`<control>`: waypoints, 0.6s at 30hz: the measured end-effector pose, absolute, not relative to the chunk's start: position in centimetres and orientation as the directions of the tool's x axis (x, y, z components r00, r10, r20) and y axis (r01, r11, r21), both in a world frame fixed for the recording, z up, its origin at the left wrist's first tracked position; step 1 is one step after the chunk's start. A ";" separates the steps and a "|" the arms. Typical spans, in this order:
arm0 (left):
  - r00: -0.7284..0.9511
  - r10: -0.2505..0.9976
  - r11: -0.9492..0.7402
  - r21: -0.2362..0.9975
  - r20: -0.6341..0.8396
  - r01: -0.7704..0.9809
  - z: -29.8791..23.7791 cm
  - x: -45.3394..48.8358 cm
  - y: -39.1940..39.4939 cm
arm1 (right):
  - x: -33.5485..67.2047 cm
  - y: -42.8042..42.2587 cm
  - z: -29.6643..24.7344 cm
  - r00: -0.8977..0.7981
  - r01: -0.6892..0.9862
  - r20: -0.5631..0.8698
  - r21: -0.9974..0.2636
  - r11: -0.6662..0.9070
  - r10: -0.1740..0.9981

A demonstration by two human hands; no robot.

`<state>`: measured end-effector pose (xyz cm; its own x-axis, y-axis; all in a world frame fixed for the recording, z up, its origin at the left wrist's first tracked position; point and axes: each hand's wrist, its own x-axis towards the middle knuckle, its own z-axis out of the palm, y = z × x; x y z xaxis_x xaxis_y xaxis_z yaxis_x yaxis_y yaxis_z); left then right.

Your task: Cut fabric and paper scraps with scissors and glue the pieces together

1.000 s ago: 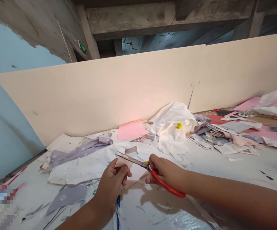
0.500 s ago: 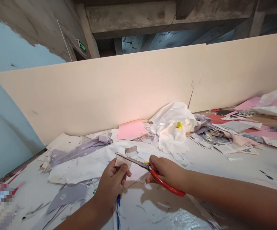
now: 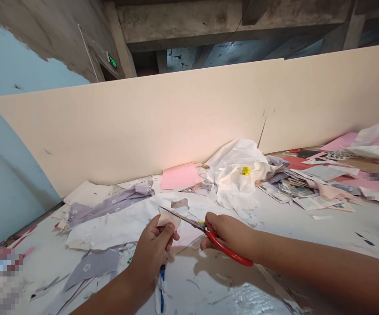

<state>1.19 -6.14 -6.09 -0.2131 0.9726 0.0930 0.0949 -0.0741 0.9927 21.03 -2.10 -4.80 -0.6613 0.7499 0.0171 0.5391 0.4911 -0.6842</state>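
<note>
My left hand [image 3: 158, 243] pinches a small pale piece [image 3: 167, 220] between thumb and fingers; I cannot tell whether it is fabric or paper. Red-handled scissors [image 3: 230, 251] are in my right hand [image 3: 224, 232], its fingers closed around the handles. The scissor blades point left and lie across the upper part of the pale piece, close to my left fingertips. Below my left hand, a blue pen-like stick [image 3: 162, 288] lies on the white table. A large white fabric sheet [image 3: 110, 227] spreads behind both hands.
Grey-purple flowered cloth [image 3: 110, 205] and a smaller grey-purple scrap [image 3: 92, 267] lie on the left. Toward the back are pink sheets [image 3: 181, 176] and a crumpled white cloth [image 3: 235, 175] with a yellow label. Several stacked scraps [image 3: 297, 183] lie right. A cream board [image 3: 176, 127] stands behind.
Hardly anything differs. The scissors and right hand have shifted very slightly, and the left hand keeps its pinch on the pale piece.
</note>
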 end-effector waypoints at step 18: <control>-0.093 0.995 0.044 0.999 -0.046 -0.020 -6.8 1.2 -6.3 | 21.5 -2.0 -4.7 -0.602 0.305 0.193 -0.841 0.447 0.775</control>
<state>1.15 -6.26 -6.77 -0.0934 0.9946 -0.0456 -0.0200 0.0440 0.9988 21.48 -1.99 -4.74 -0.6021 0.7747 0.1933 0.3054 0.4472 -0.8407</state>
